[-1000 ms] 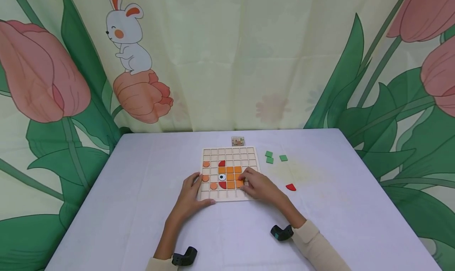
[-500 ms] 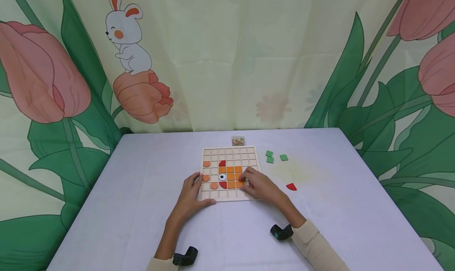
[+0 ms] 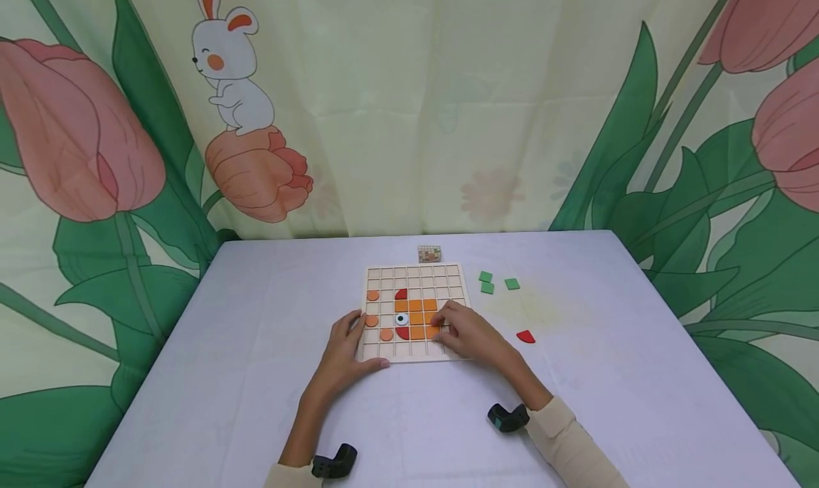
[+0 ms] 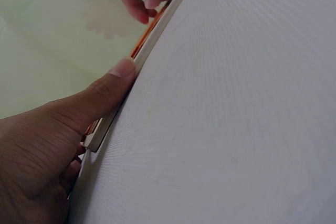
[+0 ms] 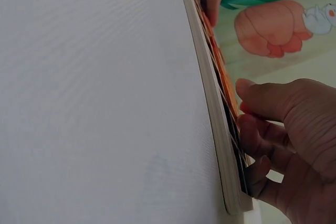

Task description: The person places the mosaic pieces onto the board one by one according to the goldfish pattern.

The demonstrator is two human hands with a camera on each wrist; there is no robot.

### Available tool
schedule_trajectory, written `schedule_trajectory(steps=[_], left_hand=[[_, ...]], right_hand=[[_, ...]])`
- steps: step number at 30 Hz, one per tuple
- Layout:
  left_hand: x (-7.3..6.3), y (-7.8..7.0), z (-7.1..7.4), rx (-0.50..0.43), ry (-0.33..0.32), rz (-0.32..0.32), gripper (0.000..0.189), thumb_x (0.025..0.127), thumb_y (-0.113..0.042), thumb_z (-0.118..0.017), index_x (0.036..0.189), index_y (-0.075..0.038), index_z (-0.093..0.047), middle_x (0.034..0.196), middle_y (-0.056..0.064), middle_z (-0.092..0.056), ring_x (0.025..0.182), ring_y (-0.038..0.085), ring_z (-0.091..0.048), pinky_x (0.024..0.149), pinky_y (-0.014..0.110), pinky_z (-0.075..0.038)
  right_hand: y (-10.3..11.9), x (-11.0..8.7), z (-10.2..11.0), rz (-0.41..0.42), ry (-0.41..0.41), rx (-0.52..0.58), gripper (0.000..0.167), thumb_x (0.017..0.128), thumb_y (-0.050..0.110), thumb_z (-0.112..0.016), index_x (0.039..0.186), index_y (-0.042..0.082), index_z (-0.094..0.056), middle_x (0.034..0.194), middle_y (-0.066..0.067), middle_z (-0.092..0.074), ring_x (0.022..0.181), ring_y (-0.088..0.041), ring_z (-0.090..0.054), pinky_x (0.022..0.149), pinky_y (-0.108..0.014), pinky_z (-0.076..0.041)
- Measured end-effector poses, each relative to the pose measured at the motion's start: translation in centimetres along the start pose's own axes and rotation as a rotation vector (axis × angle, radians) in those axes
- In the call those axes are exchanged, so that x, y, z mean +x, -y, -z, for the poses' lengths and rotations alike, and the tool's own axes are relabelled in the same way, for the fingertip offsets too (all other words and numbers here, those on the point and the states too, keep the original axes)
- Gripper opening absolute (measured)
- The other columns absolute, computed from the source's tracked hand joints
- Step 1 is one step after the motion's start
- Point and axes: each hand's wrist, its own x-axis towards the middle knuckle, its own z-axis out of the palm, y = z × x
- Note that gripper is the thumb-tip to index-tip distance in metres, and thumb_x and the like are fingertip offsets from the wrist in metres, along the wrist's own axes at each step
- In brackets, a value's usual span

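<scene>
A pale wooden grid board (image 3: 416,353) lies on the table, filled in part with orange square tiles (image 3: 416,319), red quarter-circle tiles (image 3: 402,333), round orange discs (image 3: 373,296) and an eye disc (image 3: 401,319). My left hand (image 3: 344,349) holds the board's near left corner, thumb along the front edge and fingers at the left side. Over the right end of the orange tiles, my right hand (image 3: 468,335) pinches a small red tile (image 5: 244,108), mostly hidden by its fingers. In the left wrist view the left thumb (image 4: 107,90) presses the board's edge.
Several green square tiles (image 3: 486,282) lie right of the board. A red quarter-circle tile (image 3: 526,336) lies nearer, beside the right forearm. A small patterned box (image 3: 429,254) stands behind the board. A printed curtain (image 3: 409,118) hangs behind the table.
</scene>
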Motion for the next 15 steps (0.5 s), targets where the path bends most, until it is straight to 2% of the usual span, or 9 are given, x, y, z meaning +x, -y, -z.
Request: schedule_trajectory(steps=[4,6,11,15], left_hand=[[-0.1,0.0,0.0,0.004,0.0,0.0,0.109,0.066,-0.055,-0.085,0.152,-0.009,-0.035,0.156,0.006,-0.027,0.143,0.027,-0.02,0.11,0.047,-0.035],[-0.1,0.0,0.0,0.01,0.0,0.0,0.11,0.066,-0.056,-0.085,0.152,-0.008,-0.035,0.156,0.006,-0.027,0.144,0.027,-0.02,0.111,0.047,-0.035],[-0.1,-0.1,0.0,0.024,-0.012,-0.013,0.111,0.066,-0.057,-0.084,0.151,-0.007,-0.035,0.156,0.007,-0.027,0.143,0.027,-0.022,0.11,0.047,-0.036],[0.0,-0.1,0.1,0.026,-0.016,-0.016,0.11,0.066,-0.055,-0.085,0.151,-0.006,-0.036,0.156,0.007,-0.028,0.143,0.028,-0.022,0.11,0.047,-0.036]], right_hand=[[-0.7,0.0,0.5,-0.018,-0.048,0.08,0.016,0.089,0.017,-0.072,0.104,0.012,-0.07,0.094,0.006,-0.06,0.071,-0.009,-0.05,0.061,-0.021,-0.046],[-1.1,0.0,0.9,-0.046,-0.082,0.073,0.014,0.09,0.017,-0.072,0.103,0.012,-0.07,0.093,0.006,-0.061,0.072,-0.009,-0.05,0.062,-0.021,-0.047],[-2.7,0.3,2.2,-0.189,-0.192,-0.014,0.016,0.091,0.017,-0.07,0.106,0.01,-0.07,0.1,0.0,-0.06,0.075,-0.013,-0.051,0.064,-0.025,-0.048],[-4.3,0.5,3.3,-0.328,-0.249,-0.072,0.029,0.092,0.016,-0.068,0.118,0.004,-0.066,0.112,-0.012,-0.057,0.083,-0.021,-0.057,0.069,-0.035,-0.051]])
